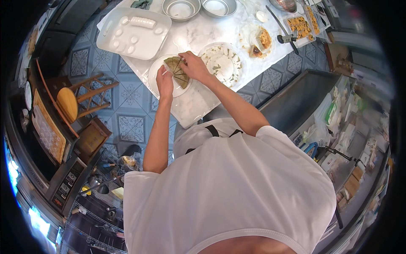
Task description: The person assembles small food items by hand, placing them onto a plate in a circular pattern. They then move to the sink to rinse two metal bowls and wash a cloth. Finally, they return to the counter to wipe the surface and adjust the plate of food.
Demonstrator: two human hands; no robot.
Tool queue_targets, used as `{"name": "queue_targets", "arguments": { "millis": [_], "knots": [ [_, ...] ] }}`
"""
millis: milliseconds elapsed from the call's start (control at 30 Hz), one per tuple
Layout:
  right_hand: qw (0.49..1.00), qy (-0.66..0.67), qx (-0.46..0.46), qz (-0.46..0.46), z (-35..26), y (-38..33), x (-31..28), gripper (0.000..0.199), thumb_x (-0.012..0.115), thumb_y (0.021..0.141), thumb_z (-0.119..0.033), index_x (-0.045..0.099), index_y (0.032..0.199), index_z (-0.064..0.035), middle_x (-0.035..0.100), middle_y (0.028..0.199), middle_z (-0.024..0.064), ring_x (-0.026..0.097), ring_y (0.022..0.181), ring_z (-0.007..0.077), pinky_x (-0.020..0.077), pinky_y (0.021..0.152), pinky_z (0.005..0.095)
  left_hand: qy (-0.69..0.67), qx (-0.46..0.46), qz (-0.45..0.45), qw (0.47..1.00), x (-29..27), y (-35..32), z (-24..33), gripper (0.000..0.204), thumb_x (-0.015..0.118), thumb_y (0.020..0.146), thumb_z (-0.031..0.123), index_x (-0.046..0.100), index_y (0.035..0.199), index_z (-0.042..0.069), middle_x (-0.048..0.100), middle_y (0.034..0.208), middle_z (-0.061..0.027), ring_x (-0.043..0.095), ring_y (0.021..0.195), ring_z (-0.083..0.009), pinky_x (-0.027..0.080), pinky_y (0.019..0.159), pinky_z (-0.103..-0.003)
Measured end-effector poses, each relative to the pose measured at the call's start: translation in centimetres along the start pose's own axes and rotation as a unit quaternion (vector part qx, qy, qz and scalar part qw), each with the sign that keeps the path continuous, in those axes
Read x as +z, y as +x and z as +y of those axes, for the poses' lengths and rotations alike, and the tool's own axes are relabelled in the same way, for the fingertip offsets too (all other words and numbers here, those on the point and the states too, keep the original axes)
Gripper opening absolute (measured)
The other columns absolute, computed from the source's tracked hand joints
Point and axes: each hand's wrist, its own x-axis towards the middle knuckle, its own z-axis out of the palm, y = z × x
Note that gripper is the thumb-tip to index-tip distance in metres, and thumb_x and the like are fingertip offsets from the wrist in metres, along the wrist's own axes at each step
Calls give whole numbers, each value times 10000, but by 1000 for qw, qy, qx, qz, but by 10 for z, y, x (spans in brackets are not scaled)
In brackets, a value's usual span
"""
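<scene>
Nearest, the left hand point(164, 81) is resting on the near rim of a round white plate point(157, 80), fingers curled; whether it is gripping anything, I cannot tell. The right hand point(192, 65) is pinching a green wedge point(174, 64) (one of several fanned slices) on that plate, which is sitting on the marble counter point(190, 106). Just beside it is lying a leaf-patterned plate point(222, 63). Farther off are sitting a white tray point(133, 31) and two metal bowls point(182, 8).
</scene>
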Motion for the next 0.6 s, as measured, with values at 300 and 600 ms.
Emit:
{"name": "queue_targets", "arguments": {
  "millis": [300,600],
  "knots": [
    [997,-61,-24,-29,-3,6,-6,375,637,890,-173,676,1234,-28,623,1211,156,610,1155,344,496,1029,425,-46,-3,8,999,2,-1,0,514,531,912,42,514,1424,-8,544,1392,-148,569,1092,-181,472,920,-311],
    [999,23,-19,-13,10,5,-39,360,640,934,-105,655,1287,-41,658,1246,128,660,1126,277,555,955,379,-57,-61,8,996,-10,-22,0,487,535,937,59,514,1420,-1,535,1376,-151,570,1162,-243,496,1026,-390]
  ]
}}
